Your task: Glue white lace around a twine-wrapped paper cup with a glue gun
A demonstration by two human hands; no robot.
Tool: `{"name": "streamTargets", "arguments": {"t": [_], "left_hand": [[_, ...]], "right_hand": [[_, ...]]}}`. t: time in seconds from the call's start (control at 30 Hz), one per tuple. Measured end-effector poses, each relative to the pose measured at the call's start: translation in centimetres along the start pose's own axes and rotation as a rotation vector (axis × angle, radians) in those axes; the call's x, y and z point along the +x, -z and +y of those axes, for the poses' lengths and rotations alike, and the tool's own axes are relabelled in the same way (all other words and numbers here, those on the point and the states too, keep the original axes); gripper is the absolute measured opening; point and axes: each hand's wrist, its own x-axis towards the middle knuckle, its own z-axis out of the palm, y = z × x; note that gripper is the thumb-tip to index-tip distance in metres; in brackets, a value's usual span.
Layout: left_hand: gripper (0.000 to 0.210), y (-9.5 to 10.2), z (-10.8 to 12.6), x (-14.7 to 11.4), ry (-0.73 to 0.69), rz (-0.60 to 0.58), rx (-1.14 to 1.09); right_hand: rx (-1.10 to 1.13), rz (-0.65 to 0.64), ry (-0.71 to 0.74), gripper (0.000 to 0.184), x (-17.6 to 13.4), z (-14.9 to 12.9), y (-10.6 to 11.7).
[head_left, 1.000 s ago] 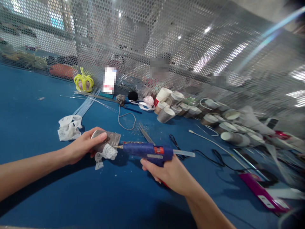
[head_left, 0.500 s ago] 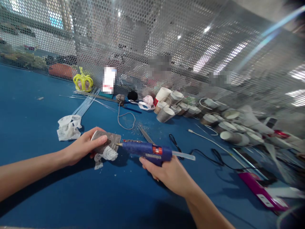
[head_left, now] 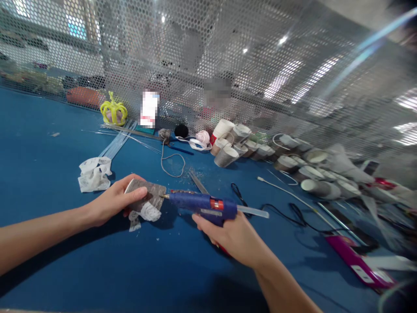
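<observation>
My left hand is closed around a small grey cup with a wood-grain look, tipped on its side. A strip of white lace hangs at the cup's lower side, under my thumb. In my right hand is a blue glue gun, its metal nozzle at the cup's far edge; I cannot tell whether they touch. A clear glue stick sticks out of the gun's rear. Behind the gun lie scissors, partly hidden by it.
Crumpled white lace lies at left. Along the perforated metal screen stand a yellow crown-like piece, a phone, a grey yarn ball and several covered cups. A purple power strip and cables lie at right.
The glue gun and my right hand have shifted slightly to the right, the nozzle moving toward the cup's edge. My left hand and the cup are nearly still.
</observation>
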Motion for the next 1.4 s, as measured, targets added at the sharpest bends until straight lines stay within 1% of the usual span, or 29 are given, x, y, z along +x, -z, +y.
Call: {"name": "streamTargets", "arguments": {"t": [0.13, 0.37, 0.6, 0.8, 1.0, 1.07, 1.17, 1.23, 1.4], "left_hand": [[0.042, 0.05, 0.02, -0.06, -0.010, 0.002, 0.001], [0.043, -0.10, 0.08, -0.15, -0.028, 0.005, 0.002], [0.042, 0.10, -0.15, -0.06, -0.047, 0.002, -0.004], [0.036, 0.09, -0.11, -0.25, -0.100, -0.005, -0.004], [0.038, 0.16, -0.19, -0.26, -0.124, -0.003, -0.021], [0.038, 0.22, -0.22, -0.27, -0.129, -0.009, -0.030], [0.035, 0.24, -0.24, -0.34, -0.134, -0.025, -0.040], [0.035, 0.22, -0.25, -0.34, -0.132, -0.028, -0.043], [0.037, 0.15, -0.31, -0.21, -0.120, -0.017, -0.056]], "right_hand": [[0.021, -0.023, 0.002, 0.018, -0.20, -0.21, 0.02], [0.089, 0.016, -0.096, 0.025, -0.05, -0.23, 0.12], [0.135, -0.075, -0.078, 0.028, -0.16, 0.00, 0.28], [0.120, 0.000, -0.051, 0.034, 0.15, 0.32, 0.49], [0.217, -0.115, -0.039, 0.031, 0.01, 0.20, 0.50], [0.212, -0.107, -0.033, 0.031, 0.02, 0.21, 0.52], [0.169, -0.047, -0.015, 0.034, 0.09, 0.32, 0.56], [0.160, -0.034, -0.008, 0.035, 0.11, 0.39, 0.58], [0.216, -0.108, -0.014, 0.031, 0.01, 0.37, 0.71]]}}
